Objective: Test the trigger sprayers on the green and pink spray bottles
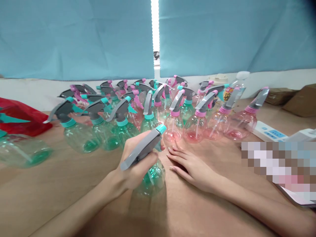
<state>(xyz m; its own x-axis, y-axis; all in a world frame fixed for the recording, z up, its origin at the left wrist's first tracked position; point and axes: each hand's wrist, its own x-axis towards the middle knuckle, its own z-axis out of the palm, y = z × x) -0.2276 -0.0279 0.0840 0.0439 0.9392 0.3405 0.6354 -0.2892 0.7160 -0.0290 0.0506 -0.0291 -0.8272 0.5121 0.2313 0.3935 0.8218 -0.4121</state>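
My left hand (138, 161) is wrapped round the neck of a green clear spray bottle (151, 181) with a grey and teal trigger head. The bottle is upright, near the front of the wooden table, and its neck is hidden by my fingers. To its right my right hand (191, 168) lies low over the tabletop with fingers stretched out, holding nothing. Just beyond the hands stand green spray bottles (82, 138) on the left and pink spray bottles (196, 128) on the right, in several rows.
Another green bottle (24, 149) stands at the far left by a red plastic bag (27, 115). A capped clear bottle (239, 87), a white device with blue buttons (270, 131) and cardboard boxes (301, 100) are at the right. Blue curtains (79, 39) hang behind.
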